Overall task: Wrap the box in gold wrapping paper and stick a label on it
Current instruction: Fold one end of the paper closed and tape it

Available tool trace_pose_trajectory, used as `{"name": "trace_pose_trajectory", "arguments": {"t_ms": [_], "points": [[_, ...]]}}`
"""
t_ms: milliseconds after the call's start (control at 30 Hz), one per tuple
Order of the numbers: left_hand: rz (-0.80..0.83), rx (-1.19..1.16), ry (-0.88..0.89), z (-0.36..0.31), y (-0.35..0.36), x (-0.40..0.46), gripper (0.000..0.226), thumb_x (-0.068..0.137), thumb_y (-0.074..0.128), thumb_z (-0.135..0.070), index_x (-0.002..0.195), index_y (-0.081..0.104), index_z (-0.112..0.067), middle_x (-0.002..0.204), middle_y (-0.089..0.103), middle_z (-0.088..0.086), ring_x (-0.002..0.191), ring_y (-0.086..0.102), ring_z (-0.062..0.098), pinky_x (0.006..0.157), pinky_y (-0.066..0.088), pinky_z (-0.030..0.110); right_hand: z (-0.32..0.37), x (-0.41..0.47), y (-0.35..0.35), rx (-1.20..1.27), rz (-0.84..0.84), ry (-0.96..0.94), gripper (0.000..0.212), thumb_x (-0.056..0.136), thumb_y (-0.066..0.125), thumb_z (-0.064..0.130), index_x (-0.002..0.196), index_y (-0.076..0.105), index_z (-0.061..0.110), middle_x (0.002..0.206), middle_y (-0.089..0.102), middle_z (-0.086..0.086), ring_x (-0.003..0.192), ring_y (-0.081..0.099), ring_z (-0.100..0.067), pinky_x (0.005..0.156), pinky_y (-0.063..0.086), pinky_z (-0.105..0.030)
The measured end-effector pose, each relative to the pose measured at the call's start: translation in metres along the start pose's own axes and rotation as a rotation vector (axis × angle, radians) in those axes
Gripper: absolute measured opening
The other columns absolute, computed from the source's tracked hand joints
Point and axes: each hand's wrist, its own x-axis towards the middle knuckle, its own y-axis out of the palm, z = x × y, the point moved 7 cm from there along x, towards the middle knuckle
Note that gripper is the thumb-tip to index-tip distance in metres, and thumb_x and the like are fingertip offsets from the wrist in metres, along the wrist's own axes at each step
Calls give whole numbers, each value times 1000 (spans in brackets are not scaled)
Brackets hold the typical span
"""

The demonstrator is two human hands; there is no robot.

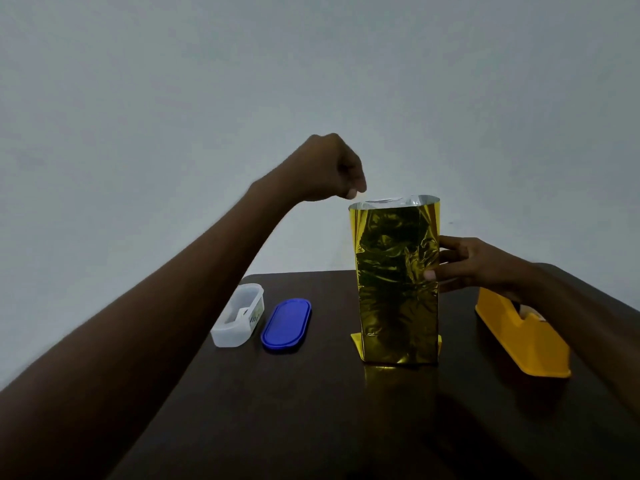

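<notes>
While the box (398, 285) stands upright on its short end near the middle of the dark table (311, 410), already sleeved in gold wrapping paper (394, 237), both hands work at it from opposite sides. Right hand (464, 265) grips the box at about mid-height on its right edge: thumb lies across the near gold face, fingers curl round toward the far side, so the box sits directly left of the palm and in contact with it. Left hand (332, 171) hangs above the upper left corner of the box, fingers curled down into a loose fist with thumb and fingertips drawn together just over the paper's top rim; whether they pinch the edge of the paper or some small item cannot be told, as the contact point is blurred and dim. Paper projects above the box top as an open tube, silver inner side visible at the rim. At the base, small gold flaps spread flat on the table to left and right of the box. Left of the box, well apart: a clear plastic container (237, 315) with small contents not legible, and just beside it a blue oval lid (286, 323) lying flat. Right of the box, partly under the right forearm: a yellow tape dispenser (519, 337). Lighting low; a plain pale wall (207, 98) stands behind.
</notes>
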Motion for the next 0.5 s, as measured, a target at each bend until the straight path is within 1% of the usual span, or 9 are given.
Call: {"name": "trace_pose_trajectory", "arguments": {"t_ms": [33,67,133,200,300,400,467,500], "points": [[-24,-12,-43,12,2,-4,15,79,75,-8,91,77,-17,79,72,-8,71,66,-1,72,49,8,0,0,0,4,-4,2,104,56,89,36,146,41,20,116,71,-4,106,69,-21,88,58,-43],[-24,-38,-96,25,7,-9,13,80,74,-8,91,77,-15,80,73,-5,69,67,2,71,54,13,-1,0,1,6,-8,4,104,56,89,36,147,41,20,116,71,-4,106,69,-21,87,58,-43],[30,-150,-187,48,31,-20,9,83,73,-8,91,76,-8,80,73,2,70,70,10,65,59,22,0,0,1,-1,-15,3,105,55,89,39,146,41,20,116,71,-3,106,69,-20,87,58,-43],[75,-321,-229,57,58,-31,11,85,72,-10,93,75,-3,81,73,7,71,70,11,63,58,22,-1,0,1,-3,-20,5,104,54,89,39,146,43,20,115,71,-3,106,69,-20,86,58,-42],[16,-518,-219,55,83,-36,11,86,71,-12,91,75,-3,81,73,13,71,68,11,64,55,21,-2,0,1,-12,-24,8,101,60,91,36,147,42,21,118,70,-3,106,69,-19,86,59,-42],[-48,-511,-183,53,90,-28,10,85,73,-16,88,76,-8,78,73,12,67,64,8,65,54,21,-3,-1,0,-14,-24,15,97,62,89,34,147,41,21,122,68,-4,107,68,-20,85,59,-41],[-60,-469,-152,52,92,-21,8,83,75,-18,87,78,-11,78,74,8,66,61,5,66,51,21,-1,-2,2,-7,-15,12,88,66,88,31,143,46,22,119,70,-4,106,69,-19,86,58,-41],[-59,-463,-142,51,94,-18,7,82,76,-19,87,78,-13,78,75,5,69,62,4,68,51,24,1,-3,3,-4,-9,8,82,68,87,28,141,49,23,117,71,-4,106,69,-19,88,58,-42]]}}
